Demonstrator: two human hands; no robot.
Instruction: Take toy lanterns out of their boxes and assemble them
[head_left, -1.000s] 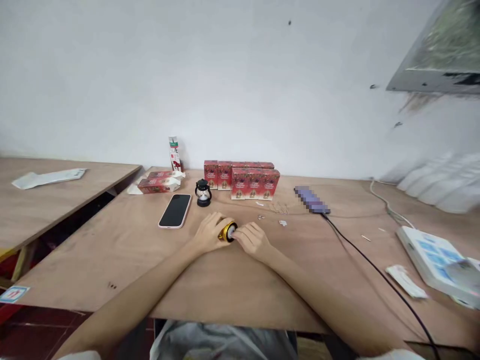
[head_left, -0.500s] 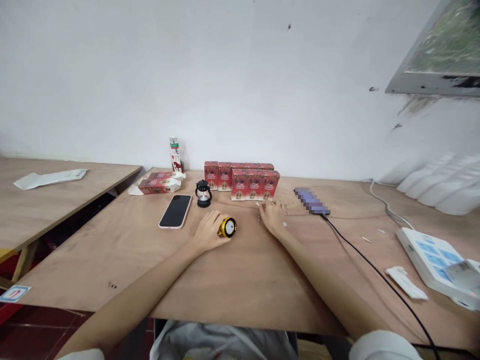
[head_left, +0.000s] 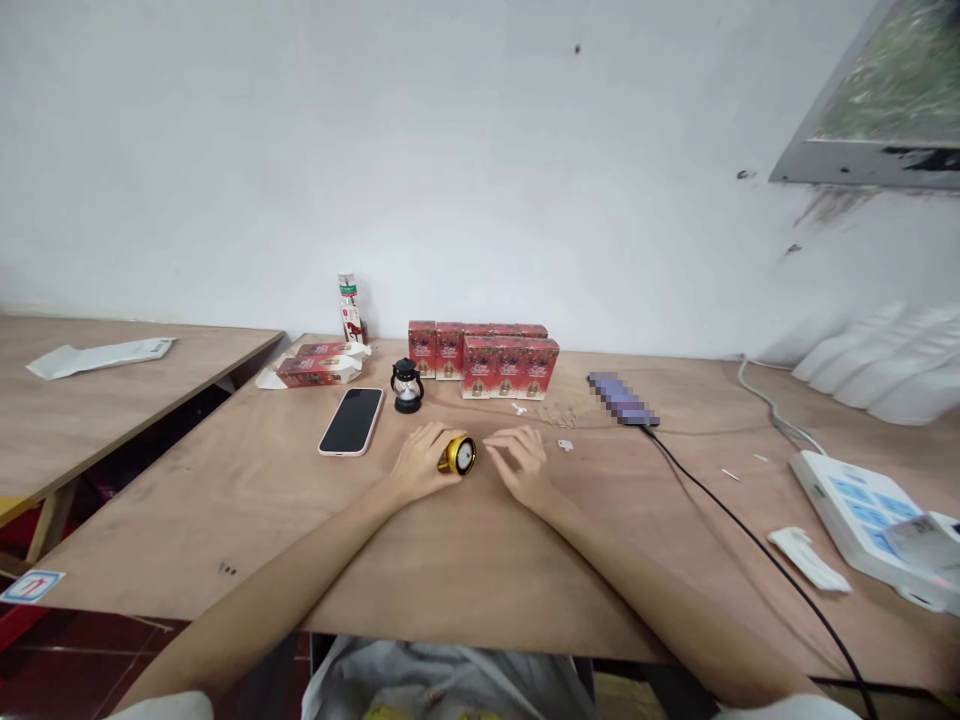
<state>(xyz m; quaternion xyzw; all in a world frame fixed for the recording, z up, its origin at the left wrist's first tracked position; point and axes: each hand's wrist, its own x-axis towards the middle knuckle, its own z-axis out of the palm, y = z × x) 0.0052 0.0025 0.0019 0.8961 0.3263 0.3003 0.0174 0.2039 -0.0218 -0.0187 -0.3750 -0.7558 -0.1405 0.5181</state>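
My left hand [head_left: 420, 462] rests on the table, its fingers wrapped round a small gold lantern [head_left: 450, 456]. The lantern lies tipped, with its round base and pale disc turned to the right; the hand hides most of its body. Just right of that base is my right hand [head_left: 523, 466], apart from it, thumb and fingertips drawn together in a pinch. Whatever the pinch holds is too small to make out. Several tiny screws or pins [head_left: 559, 417] lie beyond the right hand, near small white pieces [head_left: 565, 445]. A black lantern [head_left: 406, 386] stands upright behind my left hand.
Red boxes [head_left: 510, 368] stand in rows at the back, and opened red boxes [head_left: 319, 370] lie at the left near a bottle [head_left: 350, 310]. A pink-edged phone [head_left: 351, 422] is left; another phone [head_left: 622, 400] trails a black cable [head_left: 720, 510]. A white power strip [head_left: 862, 510] sits right.
My right hand has come left and nearer from the small parts to the lantern's base, uncovering the screws and white pieces. My left hand still holds the gold lantern in about the same place.
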